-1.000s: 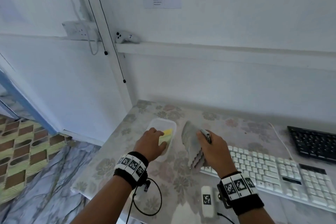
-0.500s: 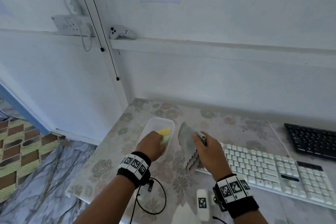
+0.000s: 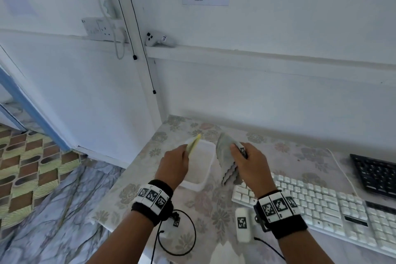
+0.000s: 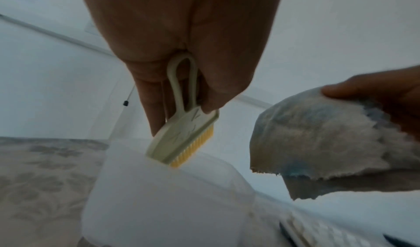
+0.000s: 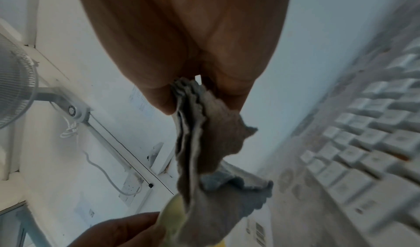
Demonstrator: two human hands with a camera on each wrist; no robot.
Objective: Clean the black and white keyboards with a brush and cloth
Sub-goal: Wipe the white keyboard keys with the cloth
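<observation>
My left hand [image 3: 174, 162] grips a small pale green brush [image 3: 194, 143] with yellow bristles [image 4: 193, 147] by its looped handle, lifted above a white plastic container [image 3: 199, 169]. My right hand [image 3: 248, 164] pinches a folded grey cloth [image 3: 225, 156] with a scalloped edge, held just above the left end of the white keyboard [image 3: 317, 206]. In the right wrist view the cloth [image 5: 204, 143] hangs from the fingertips. The black keyboard [image 3: 377, 172] lies at the far right of the table.
The table [image 3: 192, 216] has a floral cover and stands in a wall corner; its left edge drops to a tiled floor. A white cable [image 3: 340, 167] runs behind the white keyboard. A wall socket [image 3: 100, 29] and a white controller [image 3: 157, 38] sit on a ledge above.
My left hand has lifted the brush out of the white container; it now stands tilted above the rim. The right hand with the cloth has stayed about where it was.
</observation>
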